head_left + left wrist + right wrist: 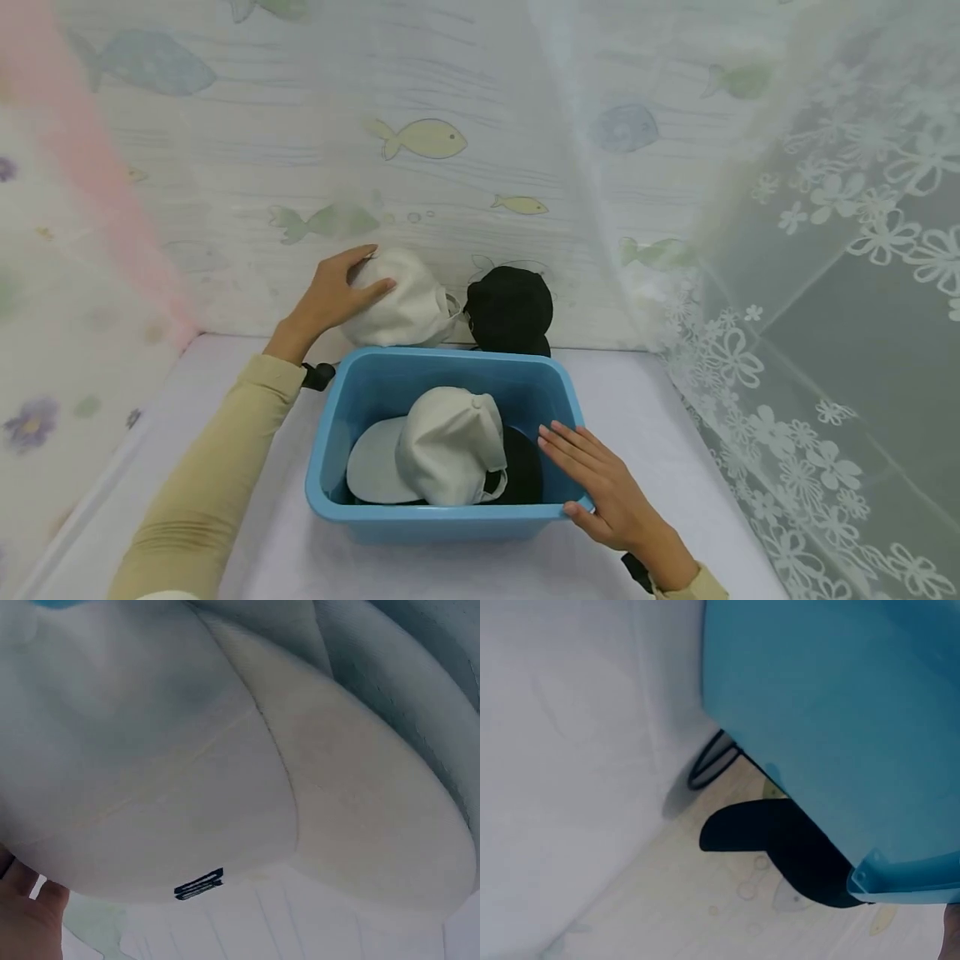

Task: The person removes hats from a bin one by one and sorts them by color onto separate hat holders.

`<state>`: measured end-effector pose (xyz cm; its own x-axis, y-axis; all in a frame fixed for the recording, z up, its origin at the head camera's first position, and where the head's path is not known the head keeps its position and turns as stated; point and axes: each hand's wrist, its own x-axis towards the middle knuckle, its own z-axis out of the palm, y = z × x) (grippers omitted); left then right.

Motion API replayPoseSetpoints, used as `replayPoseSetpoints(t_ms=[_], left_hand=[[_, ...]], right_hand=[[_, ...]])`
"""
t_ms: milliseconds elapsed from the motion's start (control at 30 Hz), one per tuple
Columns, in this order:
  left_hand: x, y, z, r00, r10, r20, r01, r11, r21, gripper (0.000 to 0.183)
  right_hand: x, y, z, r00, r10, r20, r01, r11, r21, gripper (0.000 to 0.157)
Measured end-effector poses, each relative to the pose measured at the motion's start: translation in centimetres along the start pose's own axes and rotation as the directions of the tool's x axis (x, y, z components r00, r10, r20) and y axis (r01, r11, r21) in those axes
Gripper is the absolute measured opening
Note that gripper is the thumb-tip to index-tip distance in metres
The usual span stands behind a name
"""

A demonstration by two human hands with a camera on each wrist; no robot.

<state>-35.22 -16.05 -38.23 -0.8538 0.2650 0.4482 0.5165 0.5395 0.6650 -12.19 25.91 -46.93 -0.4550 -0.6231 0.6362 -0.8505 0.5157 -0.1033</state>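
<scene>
Left hand [324,287]: thumb and fingers bent round the white cap [408,304] behind the tub [450,513]. Right hand [609,487]: fingers straight, laid along the tub's right rim, gripping nothing. A light hold should spare the crown and the neighbouring black cap [512,308], also behind the tub.

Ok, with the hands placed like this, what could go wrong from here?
The left hand holds the white cap by its rounded top, so it might slip or crumple. The black cap sits close beside it behind the blue bin and could get knocked. The right hand rests at the bin's rim; pressing there might shift the bin.
</scene>
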Motion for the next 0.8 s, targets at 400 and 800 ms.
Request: replayPoseSetpoints(t_ms=[400,800], left_hand=[[-1.8,0.2,-2.7,0.974,0.021,-0.225,-0.066,0.979,-0.195,0.052],[-7.6,-4.2,-4.8,0.928,-0.283,-0.241,0.235,0.950,-0.207,0.045]], right_hand=[[0.3,-0.8,-1.0,0.981,0.150,0.126,-0.169,0.974,0.153,0.069],[7.7,0.3,-6.9,0.841,0.270,0.469,-0.447,0.834,0.323,0.048]])
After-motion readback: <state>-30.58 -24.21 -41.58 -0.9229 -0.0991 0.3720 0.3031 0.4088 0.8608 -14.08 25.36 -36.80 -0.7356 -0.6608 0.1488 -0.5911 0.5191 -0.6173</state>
